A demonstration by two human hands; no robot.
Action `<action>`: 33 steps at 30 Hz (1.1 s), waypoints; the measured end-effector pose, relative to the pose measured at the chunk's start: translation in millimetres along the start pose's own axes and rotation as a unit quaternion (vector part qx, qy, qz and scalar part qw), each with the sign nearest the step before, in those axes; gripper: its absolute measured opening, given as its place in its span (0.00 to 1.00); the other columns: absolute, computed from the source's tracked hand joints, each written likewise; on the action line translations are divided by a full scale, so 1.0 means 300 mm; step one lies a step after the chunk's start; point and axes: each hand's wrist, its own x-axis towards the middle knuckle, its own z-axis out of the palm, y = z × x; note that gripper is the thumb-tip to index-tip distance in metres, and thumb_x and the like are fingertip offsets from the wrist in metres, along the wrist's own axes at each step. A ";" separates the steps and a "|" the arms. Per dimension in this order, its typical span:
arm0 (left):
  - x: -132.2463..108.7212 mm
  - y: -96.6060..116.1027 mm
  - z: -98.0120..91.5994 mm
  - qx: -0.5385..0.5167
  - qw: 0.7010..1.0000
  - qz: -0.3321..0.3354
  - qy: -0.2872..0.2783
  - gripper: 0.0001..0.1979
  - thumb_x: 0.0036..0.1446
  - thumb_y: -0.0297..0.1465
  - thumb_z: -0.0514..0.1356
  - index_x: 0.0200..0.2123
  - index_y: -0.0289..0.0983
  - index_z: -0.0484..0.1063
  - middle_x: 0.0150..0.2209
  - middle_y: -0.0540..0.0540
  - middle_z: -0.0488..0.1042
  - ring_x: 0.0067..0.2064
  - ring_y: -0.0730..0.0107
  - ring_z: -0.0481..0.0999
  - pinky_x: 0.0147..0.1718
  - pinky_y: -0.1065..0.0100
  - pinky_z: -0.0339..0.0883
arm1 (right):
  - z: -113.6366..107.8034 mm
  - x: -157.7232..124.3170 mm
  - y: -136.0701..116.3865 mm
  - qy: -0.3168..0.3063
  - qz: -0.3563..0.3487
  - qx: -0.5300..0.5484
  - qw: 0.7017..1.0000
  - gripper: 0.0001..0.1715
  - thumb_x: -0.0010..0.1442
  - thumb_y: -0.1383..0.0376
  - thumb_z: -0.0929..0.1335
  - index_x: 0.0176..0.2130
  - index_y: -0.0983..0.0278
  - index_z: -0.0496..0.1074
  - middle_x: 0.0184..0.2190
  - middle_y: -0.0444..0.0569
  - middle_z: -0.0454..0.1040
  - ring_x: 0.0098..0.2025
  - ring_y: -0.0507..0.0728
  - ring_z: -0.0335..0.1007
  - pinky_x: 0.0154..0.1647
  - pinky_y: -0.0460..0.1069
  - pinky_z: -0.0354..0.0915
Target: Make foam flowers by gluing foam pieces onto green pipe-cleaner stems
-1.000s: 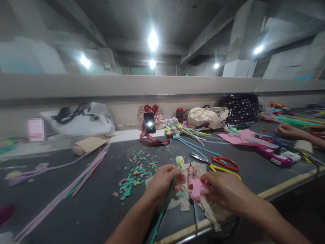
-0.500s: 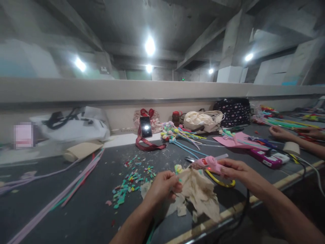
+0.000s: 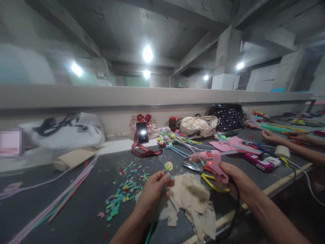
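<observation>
My left hand pinches the green stem of a small flower with a pale yellow and pink head, held upright above the dark table. In my right hand is a pink hot glue gun, its nozzle pointing left and a glue stick sticking out behind. A red light glows on the gun's body. Beneath and between my hands lies a stained beige cloth. Pliers with yellow handles rest on the table just under the glue gun, partly hidden by it.
Colourful foam-like scraps are scattered left of my hand. Long pastel strips lie farther left. At the back stand a phone, a heap of stemmed flowers and a dotted bag. Another person's hands are at the right.
My right hand has drawn the glue gun away from the flower and tilted its handle down. My left hand has moved slightly left, and the flower now stands clear of the nozzle.
</observation>
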 end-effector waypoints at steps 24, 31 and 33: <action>-0.037 0.018 -0.065 -0.142 0.988 -0.018 -0.051 0.13 0.43 0.36 0.58 0.18 0.34 0.62 0.16 0.50 0.68 0.17 0.79 0.65 0.14 0.78 0.44 | 0.214 -0.063 0.029 -0.113 -0.051 -0.169 0.978 0.19 0.55 0.54 0.59 0.36 0.65 0.68 0.17 0.43 0.64 0.17 0.49 0.54 0.17 0.44 0.52; -0.035 0.017 -0.062 -0.129 0.991 -0.009 -0.031 0.14 0.41 0.38 0.59 0.18 0.34 0.62 0.17 0.50 0.69 0.16 0.80 0.64 0.14 0.77 0.46 | 0.213 -0.080 0.025 -0.104 -0.037 -0.219 0.970 0.20 0.54 0.52 0.58 0.31 0.63 0.67 0.15 0.42 0.61 0.18 0.50 0.54 0.19 0.45 0.53; -0.032 0.019 -0.062 -0.121 0.992 -0.013 -0.022 0.14 0.40 0.37 0.60 0.17 0.34 0.61 0.17 0.49 0.69 0.16 0.79 0.64 0.14 0.77 0.46 | 0.211 -0.080 0.026 -0.106 -0.035 -0.232 0.966 0.19 0.54 0.52 0.58 0.30 0.62 0.67 0.15 0.42 0.61 0.19 0.51 0.55 0.20 0.45 0.54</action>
